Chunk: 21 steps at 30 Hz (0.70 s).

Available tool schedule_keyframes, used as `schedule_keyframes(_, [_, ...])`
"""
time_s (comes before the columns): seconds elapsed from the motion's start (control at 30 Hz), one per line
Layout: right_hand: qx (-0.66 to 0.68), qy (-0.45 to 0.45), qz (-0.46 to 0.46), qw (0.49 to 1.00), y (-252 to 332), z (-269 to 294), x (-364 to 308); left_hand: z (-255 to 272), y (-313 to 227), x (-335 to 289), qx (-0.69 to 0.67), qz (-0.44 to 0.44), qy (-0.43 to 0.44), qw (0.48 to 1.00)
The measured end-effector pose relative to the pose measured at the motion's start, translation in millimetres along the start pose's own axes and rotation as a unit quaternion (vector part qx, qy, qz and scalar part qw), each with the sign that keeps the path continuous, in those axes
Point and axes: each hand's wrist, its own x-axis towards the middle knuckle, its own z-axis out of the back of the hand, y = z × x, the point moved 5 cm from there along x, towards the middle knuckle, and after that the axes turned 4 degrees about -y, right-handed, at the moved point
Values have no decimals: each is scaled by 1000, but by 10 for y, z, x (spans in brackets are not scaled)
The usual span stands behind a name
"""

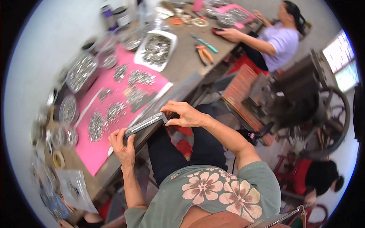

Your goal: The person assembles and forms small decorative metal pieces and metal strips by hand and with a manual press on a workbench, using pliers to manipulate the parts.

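Between my two hands is a long, narrow dark bar (145,125) with a row of small silvery metal pieces along it. It lies slanted over the table's near edge. My left hand (123,149) is closed on the bar's left end, thumb and fingers on opposite sides. At the other end, my right hand (184,115) pinches the bar between thumb and fingers. Just beyond lies a pink sheet (91,154) with several loose heaps of small shiny metal parts (115,111). What the small pieces are exactly is too fine to make out.
A white tray (138,57) of metal parts stands behind the sheet, near orange-handled pliers (204,55). Clear tubs (69,109) of parts and a tape roll (58,159) line the left. A person (279,41) sits at the far right; a machine with a handwheel (340,117) stands right.
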Motion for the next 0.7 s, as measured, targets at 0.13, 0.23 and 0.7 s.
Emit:
schedule_keyframes(0.13, [-116, -155, 4, 981, 204, 1170, -829, -1063, -973, 493, -234, -78, 55, 967])
schedule_keyframes(0.23, [-123, -279, -81, 949, 309, 1635, -1631, -1874, -1604, 611, -350, -86, 190, 913])
schedule_keyframes(0.7, [-392, -511, -222, 732, 234, 2119, -2906, -4375, -3963, 212, -485, -98, 448, 745])
